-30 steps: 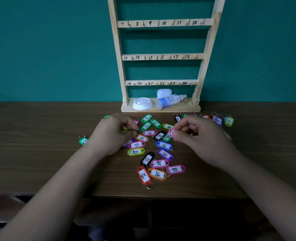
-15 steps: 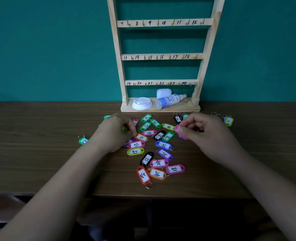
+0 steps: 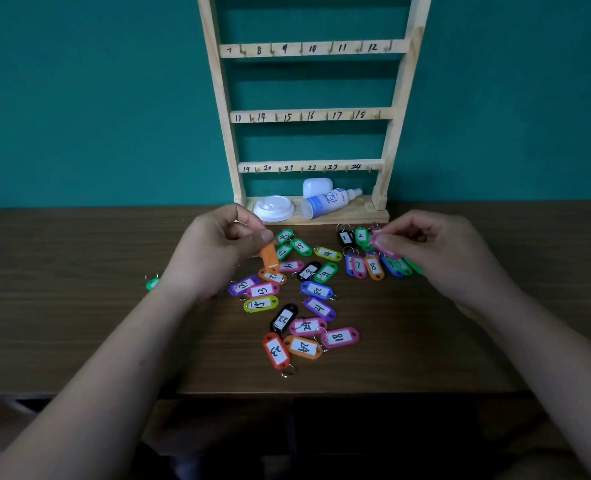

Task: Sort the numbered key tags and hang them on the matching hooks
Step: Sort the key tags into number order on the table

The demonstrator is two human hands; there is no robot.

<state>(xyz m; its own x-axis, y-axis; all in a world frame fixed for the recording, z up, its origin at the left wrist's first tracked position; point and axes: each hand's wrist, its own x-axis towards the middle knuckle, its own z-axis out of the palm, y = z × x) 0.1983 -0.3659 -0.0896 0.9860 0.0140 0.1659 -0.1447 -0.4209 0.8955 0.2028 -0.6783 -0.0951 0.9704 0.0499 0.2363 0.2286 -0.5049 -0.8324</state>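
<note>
1. While both forearms reach over the dark wooden bench point(image 3: 79, 306) in the head view, the left hand point(image 3: 214, 251) is raised above the scattered tags, its grip closed on an orange key tag point(image 3: 270, 258) pinched at the top end between thumb and fingertips; the tag hangs down just below the fingertips with its blank back to the camera, its lower end over another orange tag lying on the bench.
2. At the far right of the spread, the right hand point(image 3: 439, 251) has its grip closed on a pink key tag point(image 3: 379, 242), held at the fingertips on the hand's left edge, just above a row of tags point(image 3: 367, 266) that includes ones numbered 7 and 8; the pink tag's number cannot be read.
3. Between the hands and nearer the camera, the loose pile of key tags point(image 3: 301, 303) lies flat on the bench, with 13, 15, 22, 23, 24 and 18 legible; a black tag marked 1 point(image 3: 344, 237) and a green one marked 2 sit just beside the right fingertips, and a lone green tag point(image 3: 152, 283) lies apart, touching the left wrist's outer side in the frame.
4. Behind them, the wooden hook rack point(image 3: 396, 109) stands against the teal wall, its bars numbered 7 to 24, every visible hook bare; on its base rest a white lid point(image 3: 274, 208) and a spray bottle point(image 3: 328, 201) lying on its side.
</note>
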